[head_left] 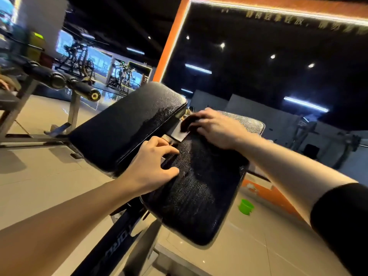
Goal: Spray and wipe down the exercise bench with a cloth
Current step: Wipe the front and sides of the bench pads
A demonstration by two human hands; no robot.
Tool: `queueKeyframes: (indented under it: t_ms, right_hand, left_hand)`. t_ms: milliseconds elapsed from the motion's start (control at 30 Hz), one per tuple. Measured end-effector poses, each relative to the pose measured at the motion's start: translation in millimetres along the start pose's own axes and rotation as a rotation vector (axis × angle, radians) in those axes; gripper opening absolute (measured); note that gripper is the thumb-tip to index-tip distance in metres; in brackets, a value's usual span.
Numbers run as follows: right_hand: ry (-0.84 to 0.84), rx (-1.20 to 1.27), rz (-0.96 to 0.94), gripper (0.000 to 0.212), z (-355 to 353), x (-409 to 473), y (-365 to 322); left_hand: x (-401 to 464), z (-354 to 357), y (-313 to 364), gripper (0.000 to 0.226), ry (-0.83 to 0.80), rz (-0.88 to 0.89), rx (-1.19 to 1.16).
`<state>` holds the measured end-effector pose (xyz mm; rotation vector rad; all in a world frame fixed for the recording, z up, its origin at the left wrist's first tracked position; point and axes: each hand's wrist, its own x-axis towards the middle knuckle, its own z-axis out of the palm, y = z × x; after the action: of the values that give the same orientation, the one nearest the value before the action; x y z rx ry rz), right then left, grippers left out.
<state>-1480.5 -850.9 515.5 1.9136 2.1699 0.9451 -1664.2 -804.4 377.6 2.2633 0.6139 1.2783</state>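
Note:
The exercise bench has two black padded sections: a seat pad close to me, wet and streaked, and a backrest pad beyond it to the left. My right hand presses a dark cloth down at the far end of the seat pad, near the gap between the pads. At the seat pad's left edge, my left hand rests with its fingers spread. No spray bottle is in view.
The bench's black frame runs down toward me over a tiled floor. A green cup stands on the floor to the right. Another bench with roller pads stands at the left. A mirrored wall with an orange frame rises behind.

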Motion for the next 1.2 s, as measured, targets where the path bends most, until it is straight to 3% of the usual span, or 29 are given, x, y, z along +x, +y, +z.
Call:
queueKeyframes:
  t_ms: [67,133,333,700,867,933,1033,1200]
  right_hand:
    - [0.024,-0.095,0.21,0.036,-4,8,27]
    - [0.051,-0.094,0.299,0.037,2,14,25]
    - [-0.017,-0.062,0.093,0.037,19,24,-43]
    - [0.114,-0.061,0.479,0.034,-12,-41,26]
    - [0.169,-0.022,0.6,0.035,-11,-49,25]
    - [0.192,-0.006,0.575,0.033,-9,-44,14]
    - [0.107,-0.014,0.368,0.035,-7,-38,-23]
    - [-0.016,-0.032,0.129,0.041,21,-37,-115]
  left_hand:
    - [-1,0,1,0.051,-0.019,-0.011,0.008]
    - [-1,0,2,0.059,-0.011,-0.027,0.013]
    - [-3,6,10,0.065,0.018,-0.033,0.034]
    - [-11,19,23,0.038,0.058,0.139,0.072]
    - [-13,17,27,0.042,0.069,0.156,0.088]
    - [-16,13,27,0.047,0.042,0.151,0.13]
    - [-27,3,21,0.056,-0.009,0.142,0.232]
    - [-55,-17,5,0.051,-0.094,-0.056,0.309]
